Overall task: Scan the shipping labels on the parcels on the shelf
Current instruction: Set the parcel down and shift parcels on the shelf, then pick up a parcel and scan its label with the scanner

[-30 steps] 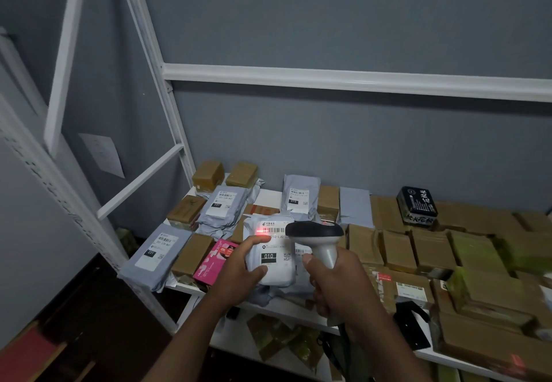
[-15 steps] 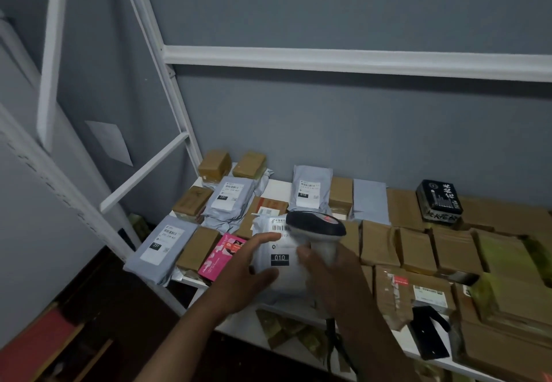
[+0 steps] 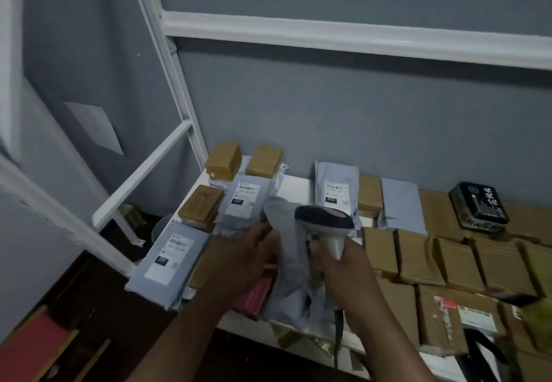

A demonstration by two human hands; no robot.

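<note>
Your left hand (image 3: 251, 259) grips a grey poly-bag parcel (image 3: 291, 265), lifted just above the front of the white shelf (image 3: 294, 186); its plain side faces you and no label shows. Your right hand (image 3: 343, 274) is wrapped around the handle of the barcode scanner (image 3: 324, 223), whose dark head sits just beside the parcel's upper edge. Other grey parcels with labels marked 231 (image 3: 167, 257) and 010 (image 3: 336, 192) lie on the shelf, with brown cartons (image 3: 415, 257) to the right.
</note>
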